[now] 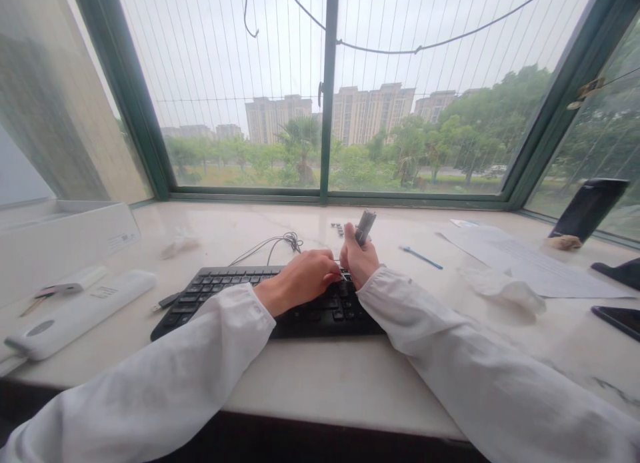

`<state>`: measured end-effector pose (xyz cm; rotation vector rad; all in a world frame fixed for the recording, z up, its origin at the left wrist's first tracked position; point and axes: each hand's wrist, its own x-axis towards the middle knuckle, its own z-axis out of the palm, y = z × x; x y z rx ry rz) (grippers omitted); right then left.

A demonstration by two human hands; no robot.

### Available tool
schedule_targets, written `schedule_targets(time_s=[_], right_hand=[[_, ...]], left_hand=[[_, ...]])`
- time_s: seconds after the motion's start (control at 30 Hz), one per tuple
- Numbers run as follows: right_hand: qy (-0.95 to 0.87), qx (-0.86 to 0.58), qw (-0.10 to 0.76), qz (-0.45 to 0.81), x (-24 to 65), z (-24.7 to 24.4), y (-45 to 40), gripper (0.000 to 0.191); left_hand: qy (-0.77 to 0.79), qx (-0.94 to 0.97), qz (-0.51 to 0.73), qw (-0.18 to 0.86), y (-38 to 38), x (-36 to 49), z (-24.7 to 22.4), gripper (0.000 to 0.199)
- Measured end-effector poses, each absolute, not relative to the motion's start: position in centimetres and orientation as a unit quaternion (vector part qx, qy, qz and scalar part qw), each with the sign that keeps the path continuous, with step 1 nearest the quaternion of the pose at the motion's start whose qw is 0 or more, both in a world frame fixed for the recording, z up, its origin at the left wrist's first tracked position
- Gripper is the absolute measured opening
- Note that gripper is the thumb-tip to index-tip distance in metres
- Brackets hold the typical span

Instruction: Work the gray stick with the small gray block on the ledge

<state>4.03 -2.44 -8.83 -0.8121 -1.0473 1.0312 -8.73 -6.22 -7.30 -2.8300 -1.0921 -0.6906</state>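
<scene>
A black keyboard [320, 313] lies on the white sill, partly covered by my hands and sleeves. My left hand [307, 276] is over its upper middle, fingers pinched close to the keys; what they hold, if anything, is too small to make out. Beside it, my right hand [359, 256] is wrapped round a grey tool [366, 224] that sticks up above the fist. Its lower end near the keys is mostly hidden. Several small dark keycaps [339, 229] lie just behind my right hand.
Behind the keyboard is a coiled cable [290, 241]. A blue pen [421, 257], paper sheets [520, 259] and crumpled plastic [503, 291] lie to the right, with a dark phone [590, 209] propped up. At the left are a white power strip [85, 313] and a white box [65, 239].
</scene>
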Motion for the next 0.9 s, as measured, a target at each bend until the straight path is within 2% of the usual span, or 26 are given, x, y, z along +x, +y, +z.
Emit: schedule_targets(time_s=[0.23, 0.47, 0.67, 0.9], right_hand=[[-0.422, -0.391, 0.684, 0.449, 3.8, -8.6, -2.8, 0.054], [-0.359, -0.354, 0.65, 0.568, 4.2, -7.5, -3.1, 0.043], [-0.353, -0.386, 0.629, 0.575, 4.1, -7.4, -3.2, 0.04], [-0.34, -0.357, 0.668, 0.557, 3.6, -7.9, -2.9, 0.041]], left_hand=[[-0.385, -0.878, -0.275, -0.076, -5.5, -8.9, -7.5, 0.014], [-0.403, -0.844, -0.293, -0.2, -5.3, -9.3, -7.2, 0.016], [-0.405, -0.836, -0.29, -0.228, -5.0, -9.5, -7.3, 0.019], [-0.409, -0.829, -0.284, -0.255, -3.9, -9.8, -7.8, 0.024]])
